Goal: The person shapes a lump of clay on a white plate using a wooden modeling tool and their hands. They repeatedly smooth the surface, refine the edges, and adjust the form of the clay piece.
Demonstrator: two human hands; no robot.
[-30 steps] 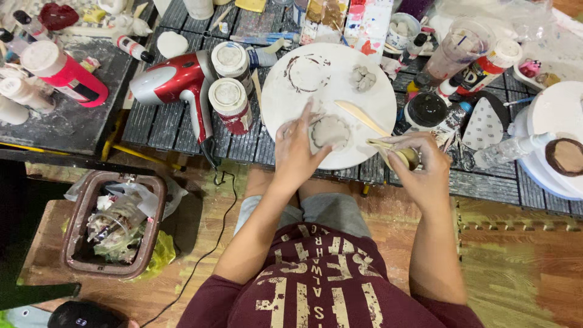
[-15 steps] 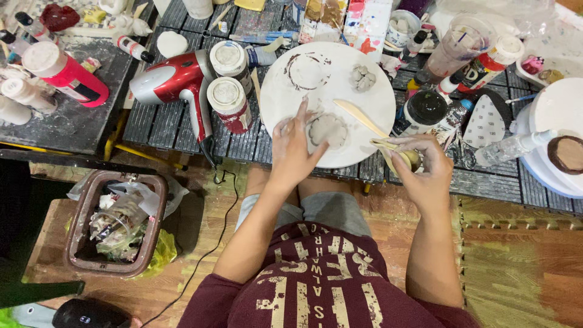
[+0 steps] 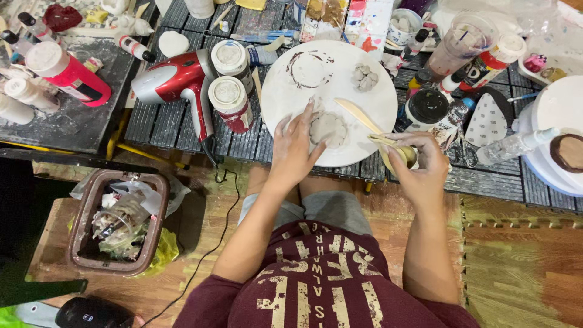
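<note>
Clay: a flattened grey clay disc point(image 3: 328, 129) lies on the round white board point(image 3: 291, 100), toward its 6 o'clock edge.
Left hand point(image 3: 294, 149): open, fingers spread, fingertips pressing the disc's 9 o'clock side.
Right hand point(image 3: 421, 167): closed around a small yellowish cup point(image 3: 402, 156) at the board's 4 o'clock rim, gripping a wooden stick point(image 3: 382, 140) with it.
Board: a wooden knife point(image 3: 358, 115) rests just beside the disc; a clay lump point(image 3: 364, 77) sits at 1 o'clock.
Counter point(image 3: 243, 141): red hair dryer point(image 3: 176, 82) and two red jars point(image 3: 229, 79) at the board's 9 o'clock.
Floor: brown waste bin point(image 3: 115, 222), well apart.
</note>
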